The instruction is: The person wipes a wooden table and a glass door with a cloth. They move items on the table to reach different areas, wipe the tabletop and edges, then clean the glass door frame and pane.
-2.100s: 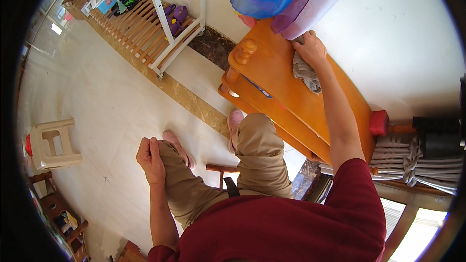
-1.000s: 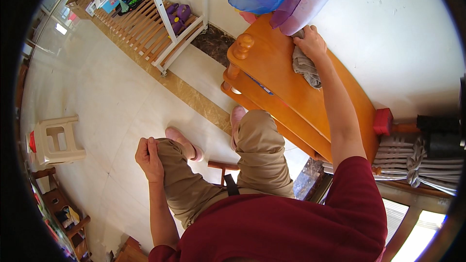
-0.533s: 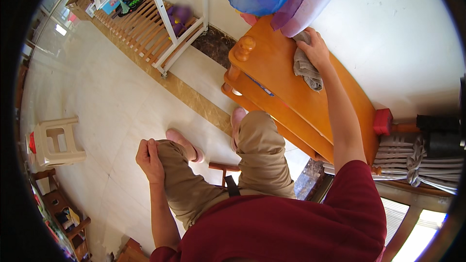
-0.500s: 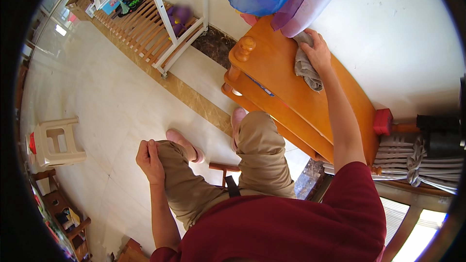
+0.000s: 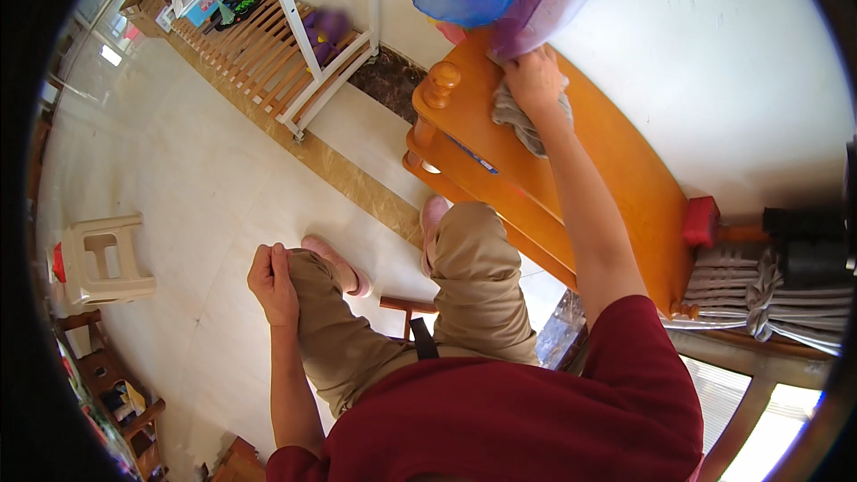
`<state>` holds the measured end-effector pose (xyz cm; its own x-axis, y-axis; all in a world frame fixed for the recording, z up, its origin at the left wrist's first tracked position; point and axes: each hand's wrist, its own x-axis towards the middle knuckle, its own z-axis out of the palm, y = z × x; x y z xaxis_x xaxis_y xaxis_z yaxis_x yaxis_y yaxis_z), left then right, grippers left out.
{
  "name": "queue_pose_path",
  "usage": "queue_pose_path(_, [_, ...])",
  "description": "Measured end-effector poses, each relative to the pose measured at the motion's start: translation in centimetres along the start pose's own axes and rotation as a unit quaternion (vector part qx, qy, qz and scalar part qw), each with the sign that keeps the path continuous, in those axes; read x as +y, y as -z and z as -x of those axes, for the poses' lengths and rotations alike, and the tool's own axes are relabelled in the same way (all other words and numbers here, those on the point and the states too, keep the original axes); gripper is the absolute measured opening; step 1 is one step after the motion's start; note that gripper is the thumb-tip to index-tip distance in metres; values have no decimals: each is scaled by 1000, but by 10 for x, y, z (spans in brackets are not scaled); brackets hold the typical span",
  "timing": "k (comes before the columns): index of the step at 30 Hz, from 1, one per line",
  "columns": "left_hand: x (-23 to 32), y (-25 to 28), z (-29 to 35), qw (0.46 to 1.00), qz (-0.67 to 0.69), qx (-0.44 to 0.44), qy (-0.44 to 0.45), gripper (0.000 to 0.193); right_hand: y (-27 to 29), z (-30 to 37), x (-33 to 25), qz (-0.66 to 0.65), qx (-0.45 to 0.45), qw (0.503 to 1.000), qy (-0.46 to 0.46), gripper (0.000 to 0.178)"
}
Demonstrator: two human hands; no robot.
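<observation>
Bright scene; panes (image 5: 775, 433) glaring lower right; edges bent, corners black.

We record a glossy, orange-brown wooden surface (image 5: 647, 223), long and narrow, with a rounded wooden knob (image 5: 442, 78) standing at one corner and a crumpled grey cloth (image 5: 516, 118) lying directly on it near that same knobbed end.

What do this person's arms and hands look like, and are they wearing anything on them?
The left hand and right hand are ordinary human ones, without gloves. The short sleeves are plain dark red, like the rest of the shirt, and leave the forearms bare. No watch, bracelet or cable shows on either; the right fingertips are hidden.
</observation>
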<state>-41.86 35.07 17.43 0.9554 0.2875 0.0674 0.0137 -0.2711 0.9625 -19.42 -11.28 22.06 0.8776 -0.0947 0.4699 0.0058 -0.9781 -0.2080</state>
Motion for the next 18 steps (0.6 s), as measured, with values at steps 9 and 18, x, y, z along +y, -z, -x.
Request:
queue_pose_path(9, [11, -14, -3, 999, -27, -23, 0, 36, 20, 35, -65, -104, -35, 987, 121, 39])
queue_pose_path(18, [0, 2, 5, 1000, -28, 10, 0, 36, 113, 129, -7, -145, -138, 970, 139, 39])
